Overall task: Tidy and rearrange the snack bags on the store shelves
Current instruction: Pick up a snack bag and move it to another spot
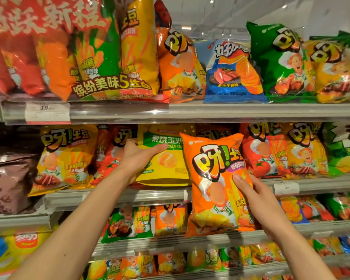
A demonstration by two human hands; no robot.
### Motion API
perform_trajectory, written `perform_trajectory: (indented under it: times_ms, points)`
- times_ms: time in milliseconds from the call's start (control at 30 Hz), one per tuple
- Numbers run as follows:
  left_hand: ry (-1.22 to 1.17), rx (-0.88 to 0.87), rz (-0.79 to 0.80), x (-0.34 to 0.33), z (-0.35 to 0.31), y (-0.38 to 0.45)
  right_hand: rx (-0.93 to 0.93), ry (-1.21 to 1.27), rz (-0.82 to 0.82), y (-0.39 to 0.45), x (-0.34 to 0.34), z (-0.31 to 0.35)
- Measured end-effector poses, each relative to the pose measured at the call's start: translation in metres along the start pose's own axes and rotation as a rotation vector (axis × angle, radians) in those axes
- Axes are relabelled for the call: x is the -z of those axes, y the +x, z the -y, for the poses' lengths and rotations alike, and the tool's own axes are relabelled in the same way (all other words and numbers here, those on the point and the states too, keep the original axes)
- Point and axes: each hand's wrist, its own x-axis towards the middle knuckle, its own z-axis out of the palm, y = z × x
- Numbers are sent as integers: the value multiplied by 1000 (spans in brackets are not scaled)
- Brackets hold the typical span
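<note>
Holding an orange potato-stick bag [216, 184] upright in front of the middle shelf [129, 196], the right hand [257, 201] has its grip closed on the bag's lower right side, thumb across the front. The left hand [137, 158] grips the upper left edge of a yellow-and-green baked corn bag [164, 158] that stands on that shelf, just left of the orange one. To seat the orange bag well, I judge the corn bag should be drawn aside first, then the orange bag slid in upright, label forward, beside the red tomato bag [259, 152].
</note>
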Motion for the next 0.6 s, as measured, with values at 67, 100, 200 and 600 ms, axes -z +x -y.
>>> perform_trajectory:
  times_ms: [67,100,200,600]
  points:
    - [-16,-14,-18,16,4,0,10,7,7,-3,-2,2]
    - [-42,-17,-20,24,5,-3,14,4,11,-5,-3,3]
    - [-71,-29,-49,47,10,-10,-8,1,-12,-7,-9,5]
    - [-20,-122,-90,140,17,-54,76,-226,-99,39,-76,33]
